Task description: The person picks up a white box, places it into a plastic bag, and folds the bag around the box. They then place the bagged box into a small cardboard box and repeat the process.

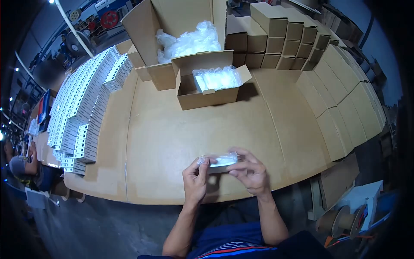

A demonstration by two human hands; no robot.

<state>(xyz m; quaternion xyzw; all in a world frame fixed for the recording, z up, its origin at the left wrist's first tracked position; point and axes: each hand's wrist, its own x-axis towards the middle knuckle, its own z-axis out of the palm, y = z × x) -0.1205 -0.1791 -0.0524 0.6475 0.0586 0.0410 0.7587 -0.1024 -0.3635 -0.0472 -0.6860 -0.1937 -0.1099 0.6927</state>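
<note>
A small white item in clear plastic wrap (pixel 223 160) is held level above the front edge of the cardboard-topped table. My left hand (pixel 195 181) is closed on its left end, thumb on top. My right hand (pixel 251 175) has its fingers curled about the right end, slightly blurred. Farther back is an open cardboard box (pixel 207 101) with several similar wrapped items (pixel 217 78) in it. Behind that box, a larger open carton (pixel 161 77) holds a heap of clear plastic bags (pixel 192 41).
Stacks of small white boxes (pixel 82 99) line the left side of the table (pixel 194 129). Brown cardboard boxes (pixel 276 43) are stacked at the back right, and more (pixel 340 99) along the right edge. Another person (pixel 28 164) sits at far left. A cable spool (pixel 343 220) stands at lower right.
</note>
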